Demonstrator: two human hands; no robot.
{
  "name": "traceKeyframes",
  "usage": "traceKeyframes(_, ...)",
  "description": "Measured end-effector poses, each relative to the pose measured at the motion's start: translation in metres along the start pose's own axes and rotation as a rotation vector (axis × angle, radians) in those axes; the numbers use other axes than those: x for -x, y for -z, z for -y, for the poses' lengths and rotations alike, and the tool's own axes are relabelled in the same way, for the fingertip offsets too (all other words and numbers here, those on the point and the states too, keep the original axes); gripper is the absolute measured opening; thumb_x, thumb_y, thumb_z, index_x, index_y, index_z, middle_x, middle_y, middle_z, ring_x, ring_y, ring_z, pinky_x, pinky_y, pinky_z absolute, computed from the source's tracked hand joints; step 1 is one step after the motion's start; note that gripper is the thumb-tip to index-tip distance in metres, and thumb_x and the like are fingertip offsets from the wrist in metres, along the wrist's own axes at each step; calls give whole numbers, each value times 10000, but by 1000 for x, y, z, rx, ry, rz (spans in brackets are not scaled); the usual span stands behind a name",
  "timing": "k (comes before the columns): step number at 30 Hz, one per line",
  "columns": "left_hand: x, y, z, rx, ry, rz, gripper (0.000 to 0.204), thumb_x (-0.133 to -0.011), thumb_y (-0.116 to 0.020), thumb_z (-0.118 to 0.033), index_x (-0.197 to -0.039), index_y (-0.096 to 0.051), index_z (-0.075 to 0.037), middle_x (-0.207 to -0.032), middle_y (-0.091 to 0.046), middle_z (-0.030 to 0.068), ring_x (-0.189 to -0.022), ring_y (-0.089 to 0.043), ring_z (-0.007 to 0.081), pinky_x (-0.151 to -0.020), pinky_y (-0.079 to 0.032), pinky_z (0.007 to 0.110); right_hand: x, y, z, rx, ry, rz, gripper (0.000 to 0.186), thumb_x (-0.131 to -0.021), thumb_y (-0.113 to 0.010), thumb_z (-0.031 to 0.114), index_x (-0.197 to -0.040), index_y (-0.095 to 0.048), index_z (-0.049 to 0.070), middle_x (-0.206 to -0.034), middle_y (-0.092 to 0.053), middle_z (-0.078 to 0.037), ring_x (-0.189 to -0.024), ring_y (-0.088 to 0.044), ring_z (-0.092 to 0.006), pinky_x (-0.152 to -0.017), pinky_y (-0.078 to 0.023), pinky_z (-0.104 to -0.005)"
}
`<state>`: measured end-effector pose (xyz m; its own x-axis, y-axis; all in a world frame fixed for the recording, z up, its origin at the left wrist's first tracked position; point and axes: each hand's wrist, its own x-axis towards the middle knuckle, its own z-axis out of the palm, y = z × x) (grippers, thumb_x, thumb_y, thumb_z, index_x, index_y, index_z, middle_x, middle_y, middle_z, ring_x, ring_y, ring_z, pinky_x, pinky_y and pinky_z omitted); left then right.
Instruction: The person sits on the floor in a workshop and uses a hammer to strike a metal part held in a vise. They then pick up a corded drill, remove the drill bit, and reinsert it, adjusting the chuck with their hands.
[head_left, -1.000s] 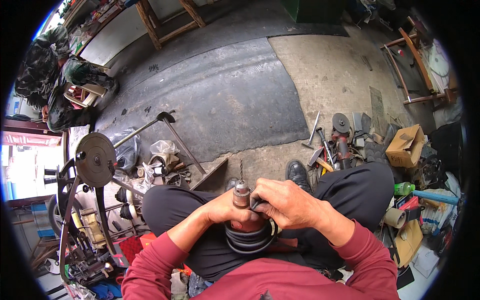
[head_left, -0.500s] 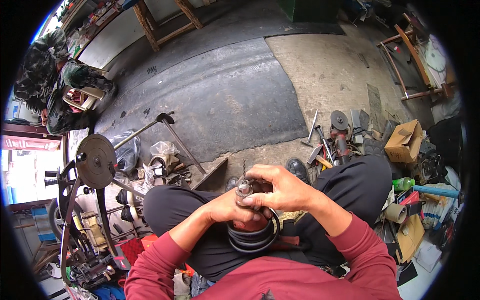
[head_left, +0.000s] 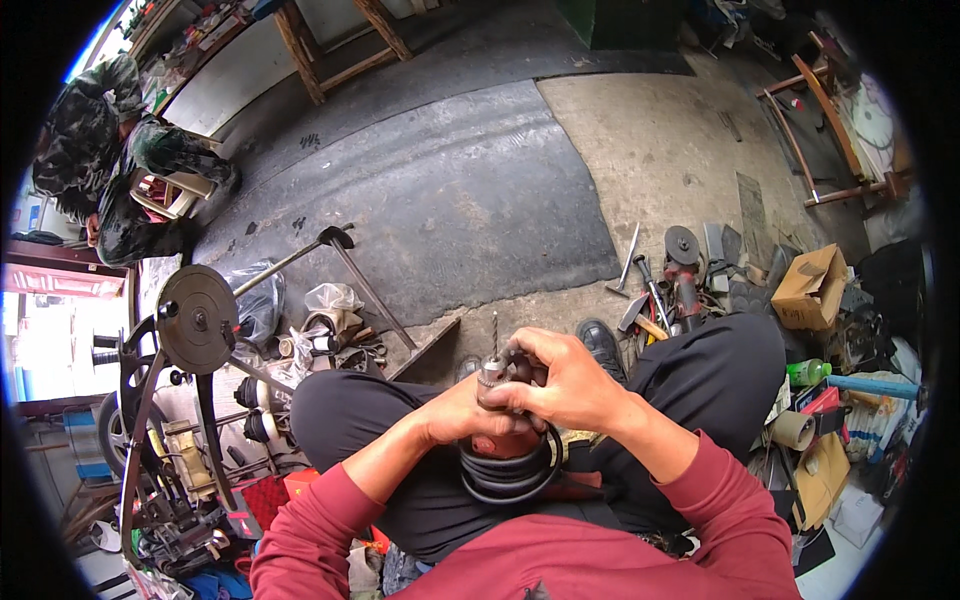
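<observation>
Between my knees an electric drill points away from me, its metal chuck (head_left: 491, 374) and thin drill bit (head_left: 495, 332) showing above my fingers. My left hand (head_left: 455, 410) is wrapped round the drill just below the chuck. Curled fingers of my right hand (head_left: 570, 380) grip the chuck, its thumb across the near side and the index finger bent behind the bit. Below both hands hangs a coiled black cord (head_left: 508, 480), against a reddish part of the drill body (head_left: 497, 448). Most of that body is hidden.
Past my right knee lie an angle grinder (head_left: 684, 280), hammers (head_left: 636, 310) and a cardboard box (head_left: 808, 285). At left stands a metal frame with a round disc (head_left: 195, 318), near a T-shaped metal bar (head_left: 370, 290). A person in camouflage (head_left: 100, 150) sits at far left.
My right index finger has drawn slightly back from the bit, leaving more of it visible. The chuck and bit have tilted a little. Both hands keep their hold.
</observation>
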<state>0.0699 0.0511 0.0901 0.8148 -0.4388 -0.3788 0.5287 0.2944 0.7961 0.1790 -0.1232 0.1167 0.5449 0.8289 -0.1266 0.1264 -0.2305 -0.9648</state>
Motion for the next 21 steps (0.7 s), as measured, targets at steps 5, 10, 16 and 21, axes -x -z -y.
traceKeyframes(5, -2, 3, 10, 28, -2, 17, 345, -840, -814, -191, -1116, -671, -39, -1030, -719, 55, -998, -644, 151, -910, -500, 325, 9, 19, 2, 86, 149, -21, 127, -975, -583, 33, -1069, -635, -34, -922, -641, -196, -812, -650, -338, -730, -507, -396)
traceKeyframes(10, -1, 1, 8, 41, -21, -35, 243, -835, -793, -105, -1049, -706, -29, -1000, -723, 36, -957, -650, 128, -879, -511, 303, 16, 26, 14, 100, 337, 187, 247, -871, -665, -3, -1116, -634, 8, -952, -636, -180, -827, -645, -399, -681, -519, -444)
traceKeyframes(16, -1, 0, 6, 16, -50, -56, 233, -820, -762, -59, -1040, -700, -16, -973, -722, 33, -943, -644, 114, -853, -513, 303, 9, 22, 21, 210, 374, 244, 327, -815, -665, -33, -1138, -634, 11, -893, -583, -165, -793, -624, -402, -665, -508, -450)
traceKeyframes(21, -3, 2, 8, -21, -41, -47, 264, -799, -752, -87, -1044, -686, -12, -961, -710, 32, -923, -626, 115, -831, -507, 309, 2, 27, 30, 321, 398, 292, 348, -767, -661, -66, -1106, -642, 9, -837, -553, -150, -766, -618, -385, -653, -501, -448)
